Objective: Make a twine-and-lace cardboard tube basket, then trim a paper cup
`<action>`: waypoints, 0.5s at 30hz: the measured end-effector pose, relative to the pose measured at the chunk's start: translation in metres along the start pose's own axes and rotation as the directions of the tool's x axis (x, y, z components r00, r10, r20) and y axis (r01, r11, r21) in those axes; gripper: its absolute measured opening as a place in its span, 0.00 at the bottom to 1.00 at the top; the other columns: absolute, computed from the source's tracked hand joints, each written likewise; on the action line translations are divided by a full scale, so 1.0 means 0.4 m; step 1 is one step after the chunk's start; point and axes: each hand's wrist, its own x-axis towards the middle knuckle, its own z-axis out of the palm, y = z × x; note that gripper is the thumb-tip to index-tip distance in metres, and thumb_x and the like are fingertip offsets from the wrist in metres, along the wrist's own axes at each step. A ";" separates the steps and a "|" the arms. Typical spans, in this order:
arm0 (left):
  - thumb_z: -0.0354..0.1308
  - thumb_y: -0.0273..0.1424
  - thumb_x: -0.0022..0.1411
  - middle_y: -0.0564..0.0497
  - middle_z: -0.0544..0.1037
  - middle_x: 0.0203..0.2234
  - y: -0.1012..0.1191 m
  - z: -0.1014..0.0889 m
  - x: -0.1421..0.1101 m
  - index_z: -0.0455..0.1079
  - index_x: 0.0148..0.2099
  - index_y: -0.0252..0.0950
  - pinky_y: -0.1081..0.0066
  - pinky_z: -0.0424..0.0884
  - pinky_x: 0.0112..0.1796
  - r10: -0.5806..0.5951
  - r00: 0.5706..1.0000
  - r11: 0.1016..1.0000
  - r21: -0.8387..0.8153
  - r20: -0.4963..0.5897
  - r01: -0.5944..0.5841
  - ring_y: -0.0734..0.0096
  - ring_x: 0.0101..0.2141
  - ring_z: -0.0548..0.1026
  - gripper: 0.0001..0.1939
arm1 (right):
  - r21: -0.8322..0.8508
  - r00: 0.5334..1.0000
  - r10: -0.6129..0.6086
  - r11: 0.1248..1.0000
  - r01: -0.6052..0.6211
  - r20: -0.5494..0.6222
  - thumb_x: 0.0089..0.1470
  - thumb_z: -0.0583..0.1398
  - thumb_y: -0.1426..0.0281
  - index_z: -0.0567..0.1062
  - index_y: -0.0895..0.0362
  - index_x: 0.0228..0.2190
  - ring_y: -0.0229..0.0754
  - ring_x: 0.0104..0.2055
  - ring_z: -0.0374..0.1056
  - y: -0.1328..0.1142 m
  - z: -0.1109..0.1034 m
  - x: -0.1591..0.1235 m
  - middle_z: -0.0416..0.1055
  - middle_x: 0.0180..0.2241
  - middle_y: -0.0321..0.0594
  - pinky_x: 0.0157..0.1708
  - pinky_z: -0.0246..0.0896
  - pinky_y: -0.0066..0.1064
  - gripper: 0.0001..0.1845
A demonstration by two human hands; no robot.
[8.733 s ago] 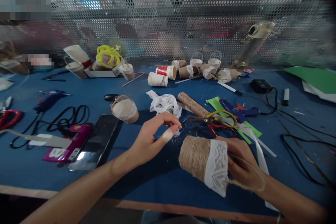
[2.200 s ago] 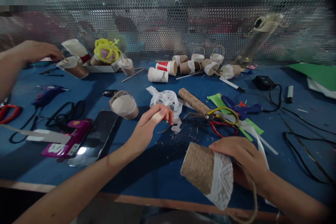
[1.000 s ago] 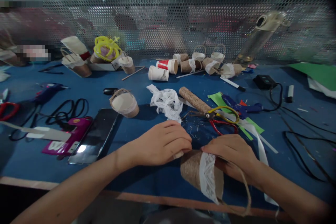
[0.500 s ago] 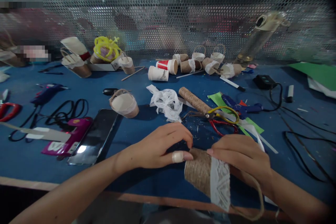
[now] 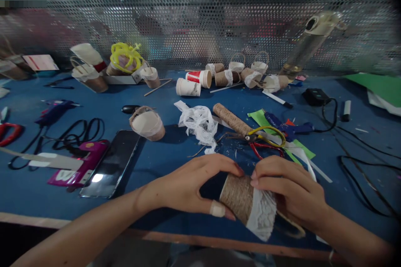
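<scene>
Left hand point(image 5: 189, 185): fingers and thumb apart, astride brown twine-wrapped cup point(image 5: 237, 196); right hand point(image 5: 291, 183) clamped near white lace band point(image 5: 262, 215), apparently steadying.

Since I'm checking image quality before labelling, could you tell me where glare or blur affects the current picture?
Head view: a bright glare spot on the phone; bright patches on the perforated screen, with shapes behind it blurred; dark vignetting at the upper right corner.
</scene>
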 end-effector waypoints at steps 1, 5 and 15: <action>0.67 0.41 0.61 0.42 0.75 0.53 0.000 -0.002 0.003 0.63 0.59 0.40 0.60 0.68 0.57 0.015 1.000 1.000 -0.001 -0.010 -0.015 0.58 0.54 0.73 0.28 | 0.009 1.000 0.007 1.000 -0.008 0.002 0.60 0.57 0.81 0.75 0.57 0.41 0.42 0.37 0.73 0.002 0.002 0.002 0.74 0.35 0.43 0.36 0.71 0.34 0.12; 0.61 0.37 0.67 0.40 0.77 0.49 0.000 -0.008 0.011 0.67 0.55 0.36 0.57 0.67 0.57 0.098 0.994 0.995 -0.011 -0.046 -0.099 0.59 0.52 0.74 0.18 | -0.012 1.000 0.000 1.000 0.000 0.031 0.60 0.57 0.82 0.76 0.59 0.39 0.40 0.35 0.71 0.007 0.008 0.013 0.74 0.33 0.42 0.35 0.70 0.33 0.11; 0.57 0.26 0.68 0.44 0.81 0.37 -0.012 0.006 0.009 0.74 0.43 0.32 0.61 0.73 0.46 0.294 0.956 0.913 0.297 -0.008 -0.279 0.64 0.39 0.75 0.05 | -0.010 0.992 0.039 0.999 -0.038 0.119 0.56 0.54 0.85 0.75 0.56 0.33 0.37 0.28 0.66 0.003 0.034 0.028 0.75 0.29 0.38 0.28 0.63 0.27 0.14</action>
